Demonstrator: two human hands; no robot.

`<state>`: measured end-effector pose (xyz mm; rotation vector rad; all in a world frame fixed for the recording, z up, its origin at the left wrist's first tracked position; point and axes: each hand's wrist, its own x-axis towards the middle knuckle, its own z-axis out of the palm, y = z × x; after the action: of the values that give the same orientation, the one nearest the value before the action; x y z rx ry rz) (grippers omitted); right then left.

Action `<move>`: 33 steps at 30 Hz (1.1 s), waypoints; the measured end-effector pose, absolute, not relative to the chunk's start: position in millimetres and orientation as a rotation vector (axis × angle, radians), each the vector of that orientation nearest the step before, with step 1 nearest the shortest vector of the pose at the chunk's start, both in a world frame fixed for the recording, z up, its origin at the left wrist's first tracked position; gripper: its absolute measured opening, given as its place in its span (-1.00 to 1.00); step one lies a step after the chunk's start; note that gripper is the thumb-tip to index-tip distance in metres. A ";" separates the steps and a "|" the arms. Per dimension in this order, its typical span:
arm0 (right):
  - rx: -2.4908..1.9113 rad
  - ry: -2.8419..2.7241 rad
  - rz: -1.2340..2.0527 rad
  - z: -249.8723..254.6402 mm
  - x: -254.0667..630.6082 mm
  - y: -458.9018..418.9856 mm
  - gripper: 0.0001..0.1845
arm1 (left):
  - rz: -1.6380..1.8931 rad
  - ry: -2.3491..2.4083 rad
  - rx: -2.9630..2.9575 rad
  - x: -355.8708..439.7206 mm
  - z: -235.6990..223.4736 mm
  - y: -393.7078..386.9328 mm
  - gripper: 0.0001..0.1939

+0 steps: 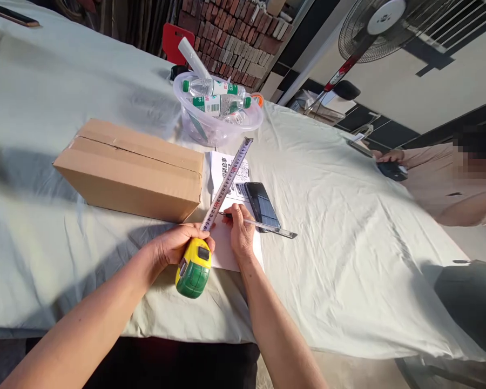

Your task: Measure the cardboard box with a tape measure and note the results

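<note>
A yellow and green tape measure (193, 268) has its blade drawn out and slanting up to the right across a printed paper sheet (230, 246). My left hand (182, 241) is closed on the tape measure, its fingers at the blade where it leaves the case. In my right hand (242, 233) is a slim pen (273, 229) with a clear barrel, its dark tip pointing left toward the blade. A black phone (263, 205) lies on the sheet's right edge, just above the pen. Left of the sheet sits a closed cardboard box (132, 170).
Behind the sheet stands a clear plastic basket (216, 132) holding water bottles (216, 104) and a white roll (194, 58). Another phone (12, 16) lies at the table's far left. A person (433, 178) sits at the right edge; a standing fan (384, 21) is beyond the cloth-covered table (328, 259).
</note>
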<state>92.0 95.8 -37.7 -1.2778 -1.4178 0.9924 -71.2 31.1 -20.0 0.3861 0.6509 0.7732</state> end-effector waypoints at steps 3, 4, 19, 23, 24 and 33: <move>-1.269 -1.445 0.980 -36.2 93.3 95.4 -0.57 | 0.762 0.651 0.381 -71.0 -17.8 31.6 -0.94; -1.273 -1.453 0.968 -35.5 94.1 95.2 -0.59 | 0.754 0.650 0.376 -70.9 -17.2 31.9 -0.93; -1.335 -1.713 0.881 -28.0 98.9 90.7 -0.69 | 0.755 0.624 0.293 -70.9 -14.5 35.6 -0.62; -1.357 -1.703 0.892 -30.2 97.4 91.3 -0.69 | 0.748 0.628 0.289 -70.8 -13.1 34.9 -0.62; -1.357 -1.704 0.894 -30.4 97.4 91.4 -0.69 | 0.749 0.630 0.287 -70.8 -12.8 34.7 -0.62; -1.364 -1.728 0.889 -31.2 97.6 91.3 -0.65 | 0.753 0.628 0.304 -71.2 -12.1 34.1 -0.65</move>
<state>97.6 91.3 -31.2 -1.3643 -1.7278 0.8890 -71.2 34.1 -12.1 0.3036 0.6282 0.7526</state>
